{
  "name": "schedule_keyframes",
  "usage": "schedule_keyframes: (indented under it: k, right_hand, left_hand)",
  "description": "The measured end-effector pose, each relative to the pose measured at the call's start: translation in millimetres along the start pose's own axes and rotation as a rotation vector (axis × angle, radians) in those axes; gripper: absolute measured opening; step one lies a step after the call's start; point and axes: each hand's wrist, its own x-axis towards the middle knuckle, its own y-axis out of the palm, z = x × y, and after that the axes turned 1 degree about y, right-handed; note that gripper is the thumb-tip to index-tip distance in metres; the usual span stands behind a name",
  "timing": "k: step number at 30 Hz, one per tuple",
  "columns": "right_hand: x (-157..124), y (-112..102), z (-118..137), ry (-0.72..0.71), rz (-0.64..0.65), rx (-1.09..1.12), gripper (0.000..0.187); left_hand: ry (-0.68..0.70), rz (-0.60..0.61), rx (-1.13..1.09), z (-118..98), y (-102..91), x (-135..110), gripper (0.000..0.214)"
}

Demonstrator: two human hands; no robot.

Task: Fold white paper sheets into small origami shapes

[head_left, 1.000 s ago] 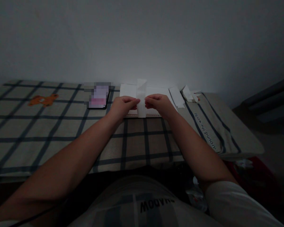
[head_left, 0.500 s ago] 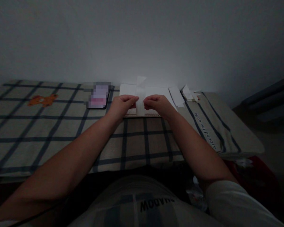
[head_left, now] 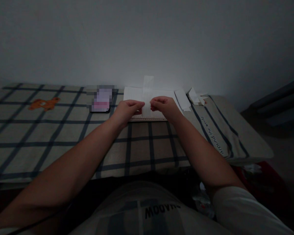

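Spanning the gap between two bare hands, one paper strip (head_left: 147,89) is held over one white pad (head_left: 133,94). Its left edge is pinched between the thumb and fingers of the left hand (head_left: 128,109); its right edge is pinched likewise by the right hand (head_left: 165,105). One phone (head_left: 103,98) is seen to the left of the pad, its screen blurred. To the right, one flat white slip (head_left: 183,100) is placed just beside the pad, and past it a small heap of paper scraps (head_left: 195,97), whose number cannot be told. All are supported by one checked cloth (head_left: 66,133), on which one orange bear motif (head_left: 44,104) and one line of lettering (head_left: 212,135) are borne.

The strip is white, long and narrow, with straight sides; faint lengthwise lines are shown near its top, which is projected, as viewed, beyond the pad's far edge against one grey wall (head_left: 147,39). Its lower part is seen against the pad.
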Motion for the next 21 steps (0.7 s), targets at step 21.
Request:
schedule_keyframes:
  k: [21]
  right_hand:
    - [-1.6,2.8,0.9,0.108,0.075,-0.001,0.022]
  left_hand:
    - [0.160,-0.092,0.128,-0.3,-2.3,0.4,0.025]
